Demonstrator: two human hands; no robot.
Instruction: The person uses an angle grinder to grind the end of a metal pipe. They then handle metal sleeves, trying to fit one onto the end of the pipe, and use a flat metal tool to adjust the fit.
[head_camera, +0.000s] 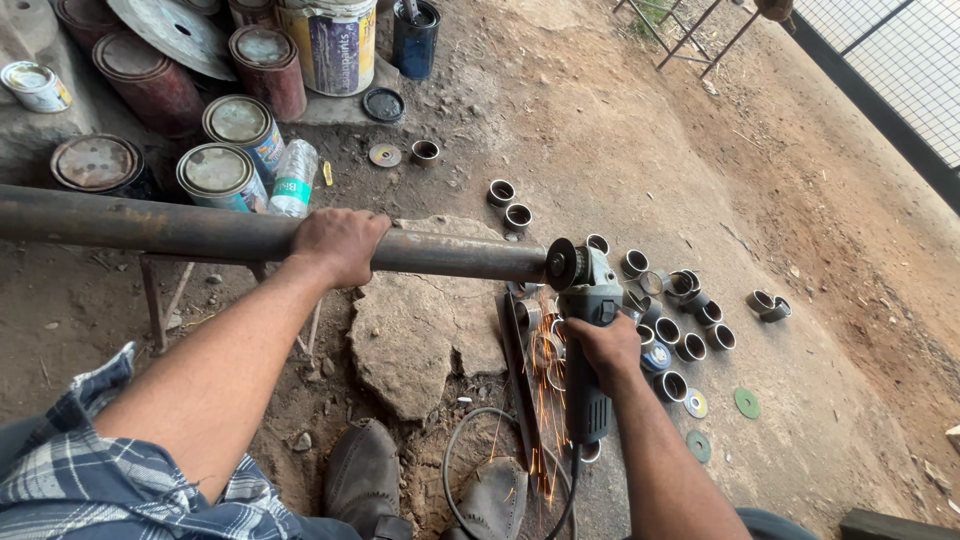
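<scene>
rusty brown pipe (200, 232), blue plaid sleeve (80, 470)

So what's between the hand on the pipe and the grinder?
In the head view, only a bare stretch of rusty pipe runs from the left hand to the grinder; its disc meets the pipe's end.

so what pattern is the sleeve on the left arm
A blue, grey and white plaid on the sleeve, seen in the head view.

A blue-and-white plaid cloth shirt sleeve (70, 460) is rolled above the left elbow; both forearms are bare. Dusty grey-brown leather shoes (365, 475) cover the feet.
</scene>
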